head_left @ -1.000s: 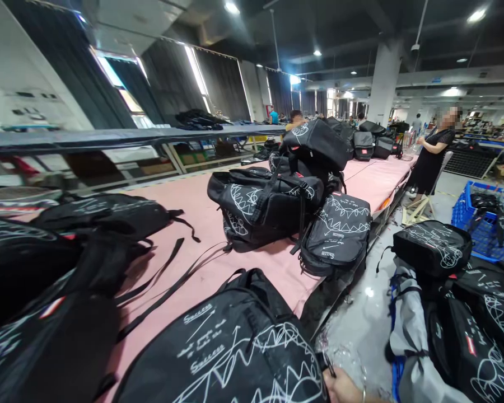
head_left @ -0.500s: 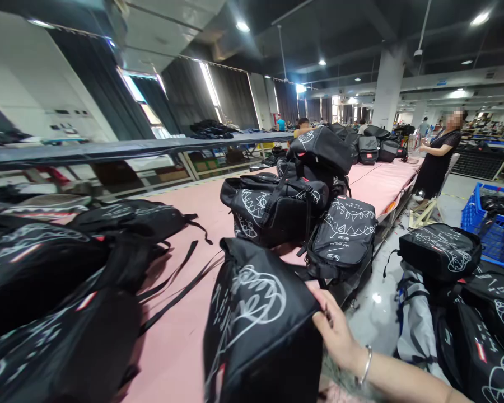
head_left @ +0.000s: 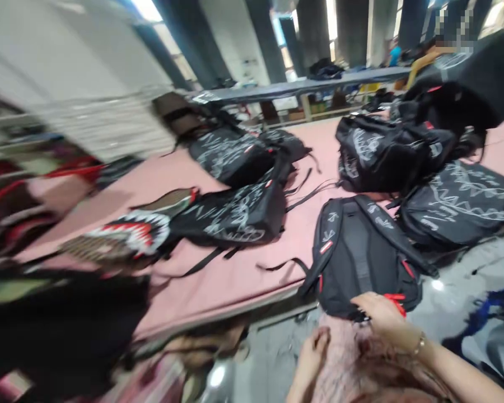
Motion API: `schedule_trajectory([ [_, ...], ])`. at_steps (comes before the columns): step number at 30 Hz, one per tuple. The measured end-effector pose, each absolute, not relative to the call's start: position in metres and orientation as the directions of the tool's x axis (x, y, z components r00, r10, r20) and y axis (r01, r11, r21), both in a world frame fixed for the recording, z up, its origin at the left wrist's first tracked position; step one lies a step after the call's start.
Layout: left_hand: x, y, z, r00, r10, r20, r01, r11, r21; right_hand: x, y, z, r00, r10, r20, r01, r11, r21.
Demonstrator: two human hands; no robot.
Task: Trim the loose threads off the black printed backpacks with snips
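Note:
A black backpack with white scribbled print on its shoulder straps lies at the table's near edge, its strap side facing up. My right hand, with a bracelet at the wrist, grips the backpack's near end, beside a bright red piece. My left hand is below and left of the backpack, apart from it, its fingers curled in with nothing visible in them. Left of the backpack, another black backpack with white print lies on the pink tabletop.
More black printed backpacks are piled at the back right, with a grey-black one beside mine. A shark-mouth patterned bag lies to the left. A blurred black bag fills the lower left. Part of another person shows behind the pile.
My view has swung left and down. The backpack in my right hand now lies strap side up, closer to my body. My left hand has come into view.

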State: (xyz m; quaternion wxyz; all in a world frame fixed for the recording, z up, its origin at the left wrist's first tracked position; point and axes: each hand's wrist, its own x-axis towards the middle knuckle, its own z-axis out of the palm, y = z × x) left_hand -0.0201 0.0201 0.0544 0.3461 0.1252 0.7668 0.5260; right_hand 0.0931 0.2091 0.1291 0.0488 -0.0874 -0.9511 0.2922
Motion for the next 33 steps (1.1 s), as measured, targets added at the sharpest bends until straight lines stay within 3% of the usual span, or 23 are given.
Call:
schedule_trajectory([
  [4,-0.057,-0.013,0.049,-0.854,0.354,-0.382,-0.278,0.309,0.909,0.116,0.218,0.111,-0.977,0.211,0.041,0.128,0.724,-0.678],
  [7,-0.077,-0.007,0.055,-0.895,0.316,-0.314,-0.246,0.238,0.94,0.124,0.215,0.107,-0.967,0.254,-0.003,0.178,0.669,-0.722],
  [12,-0.102,0.026,0.075,-0.813,0.549,-0.191,-0.117,0.168,0.979,0.133,0.216,0.105,-0.939,0.344,-0.008,0.235,0.623,-0.746],
  [17,-0.11,0.046,0.1,-0.632,0.767,-0.108,-0.028,0.116,0.993,0.131,0.217,0.119,-0.843,0.531,-0.082,0.429,0.573,-0.698],
  [19,-0.101,0.052,0.114,-0.634,0.771,-0.059,0.017,0.089,0.996,0.127,0.215,0.128,-0.826,0.561,-0.06,0.446,0.583,-0.679],
  [22,-0.074,0.061,0.137,-0.662,0.75,0.022,0.051,0.016,0.999,0.123,0.213,0.142,-0.817,0.572,0.082,0.353,0.606,-0.713],
  [26,-0.036,0.07,0.153,-0.619,0.781,-0.086,-0.188,-0.041,0.981,0.113,0.217,0.159,-0.807,0.533,0.254,0.189,0.641,-0.744],
  [29,-0.02,0.073,0.152,-0.658,0.739,-0.143,-0.208,0.004,0.978,0.104,0.225,0.162,-0.841,0.501,0.205,0.174,0.609,-0.774],
  [33,-0.011,0.071,0.15,-0.726,0.677,-0.118,-0.115,0.05,0.992,0.097,0.226,0.156,-0.828,0.547,0.124,0.235,0.539,-0.809],
])
